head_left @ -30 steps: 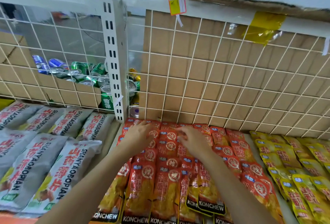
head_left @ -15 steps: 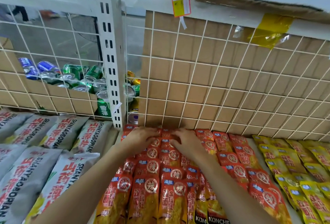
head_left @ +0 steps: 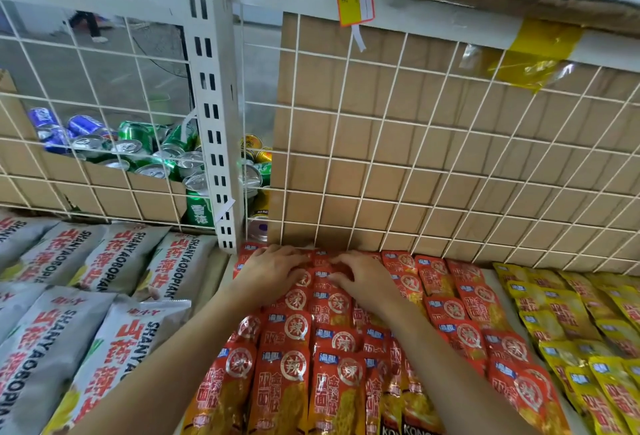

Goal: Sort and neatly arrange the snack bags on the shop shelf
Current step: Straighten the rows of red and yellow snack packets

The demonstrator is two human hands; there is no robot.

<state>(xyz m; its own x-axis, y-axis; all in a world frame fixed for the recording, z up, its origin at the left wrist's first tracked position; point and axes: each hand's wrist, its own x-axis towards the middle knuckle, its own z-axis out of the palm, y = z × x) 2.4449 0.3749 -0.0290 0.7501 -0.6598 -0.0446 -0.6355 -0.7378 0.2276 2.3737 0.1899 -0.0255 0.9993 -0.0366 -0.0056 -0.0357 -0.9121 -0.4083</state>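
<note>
**While 2 hands work the red row**

Seen from the head view, the left hand (head_left: 273,270) lies flat, fingers loosely spread, on the back row of red snack bags (head_left: 294,330), just right of the white slotted post (head_left: 216,122). The right hand (head_left: 363,278) rests arched fingertips beside it; whether it pinches a bag cannot be told. Yellow bags (head_left: 568,313) lie further right of the post, grey bags (head_left: 114,261) to its left. Behind and left of the post, a cardboard box (head_left: 114,192) holds green and blue cans (head_left: 135,133).

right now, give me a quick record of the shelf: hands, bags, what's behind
left hand: flat on the red snack bags, back row
right hand: beside it on those bags, fingers bent, grip unclear
left section: grey bags
right section: yellow bags
behind: cardboard through the wire back, drink cans further left
</note>
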